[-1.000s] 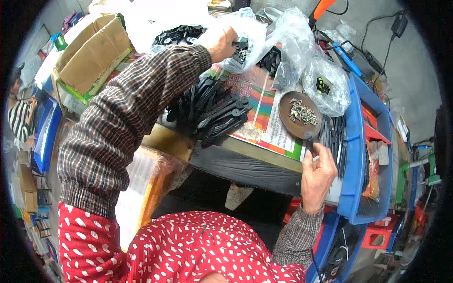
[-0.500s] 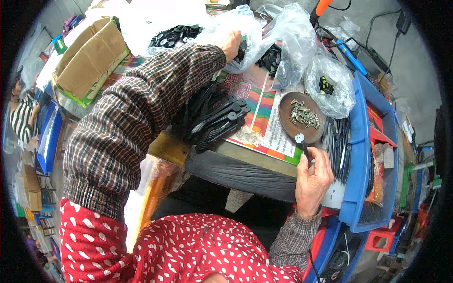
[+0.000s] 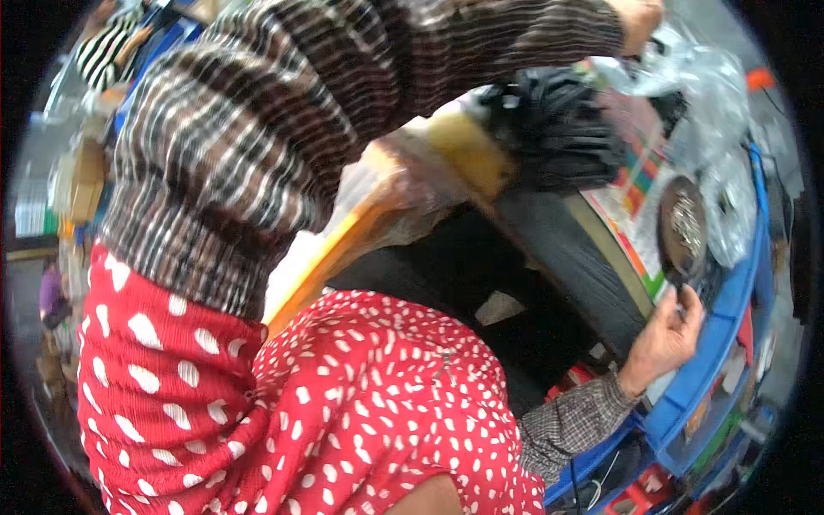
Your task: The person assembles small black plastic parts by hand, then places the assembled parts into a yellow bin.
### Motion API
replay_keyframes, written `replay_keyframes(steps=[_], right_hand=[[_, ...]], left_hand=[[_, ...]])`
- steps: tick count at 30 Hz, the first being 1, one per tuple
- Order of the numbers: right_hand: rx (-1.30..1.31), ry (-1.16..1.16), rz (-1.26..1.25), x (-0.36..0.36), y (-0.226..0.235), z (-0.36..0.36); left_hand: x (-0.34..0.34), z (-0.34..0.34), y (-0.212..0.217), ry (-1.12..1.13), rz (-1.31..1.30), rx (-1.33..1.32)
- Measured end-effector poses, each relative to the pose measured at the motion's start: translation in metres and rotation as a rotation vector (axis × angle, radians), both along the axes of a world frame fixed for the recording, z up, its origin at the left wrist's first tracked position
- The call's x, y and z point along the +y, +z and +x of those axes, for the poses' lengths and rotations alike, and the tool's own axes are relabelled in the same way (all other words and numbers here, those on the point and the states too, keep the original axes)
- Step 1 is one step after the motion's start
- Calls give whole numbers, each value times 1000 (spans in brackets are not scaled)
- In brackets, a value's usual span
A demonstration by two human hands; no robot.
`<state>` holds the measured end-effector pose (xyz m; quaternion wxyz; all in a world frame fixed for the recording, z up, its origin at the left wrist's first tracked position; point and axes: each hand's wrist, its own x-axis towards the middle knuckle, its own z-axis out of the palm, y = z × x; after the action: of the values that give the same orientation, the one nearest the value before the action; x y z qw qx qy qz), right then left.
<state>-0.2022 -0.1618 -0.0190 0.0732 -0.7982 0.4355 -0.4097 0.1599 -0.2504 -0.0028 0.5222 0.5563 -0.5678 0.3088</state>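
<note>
My left hand (image 3: 639,21) reaches to the top edge of the view, beside the clear plastic bags (image 3: 708,86); its fingers are cut off and blurred. Below it lies a pile of black plastic strips (image 3: 562,129) on the bench. My right hand (image 3: 665,342) is closed at the bench's right side, thumb and fingers pinching a thin black plastic strip (image 3: 676,281). Only a short dark piece of that strip shows, by the lower rim of a round brown dish (image 3: 669,225). Small silvery screws (image 3: 687,225) lie in the dish.
A blue plastic tray (image 3: 687,412) stands to the right of my right hand. Printed cardboard (image 3: 622,232) covers part of the bench, whose dark edge (image 3: 558,249) runs in front of me. Orange and clear plastic wrapping (image 3: 343,249) is under my left arm. A person in stripes (image 3: 101,56) is far left.
The whole view has swung, so the bench sits farther right and tilted. My left hand is now at the top edge. The strip's white tip, seen before, no longer shows clearly.
</note>
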Motion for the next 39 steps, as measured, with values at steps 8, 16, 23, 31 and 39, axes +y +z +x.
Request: replay_keyframes(steps=[8, 16, 23, 31, 39], right_hand=[[61, -52, -49, 10, 11, -11], [-119, 43, 4, 34, 29, 12], [-71, 138, 180, 62, 32, 50], [21, 253, 394, 94, 41, 90], [106, 315, 556, 115, 47, 117]], left_hand=[[79, 8, 25, 104, 463, 133], [180, -13, 22, -154, 486, 202], [233, -19, 10, -190, 503, 318], [264, -12, -5, -338, 528, 497], [279, -3, -13, -363, 480, 514]])
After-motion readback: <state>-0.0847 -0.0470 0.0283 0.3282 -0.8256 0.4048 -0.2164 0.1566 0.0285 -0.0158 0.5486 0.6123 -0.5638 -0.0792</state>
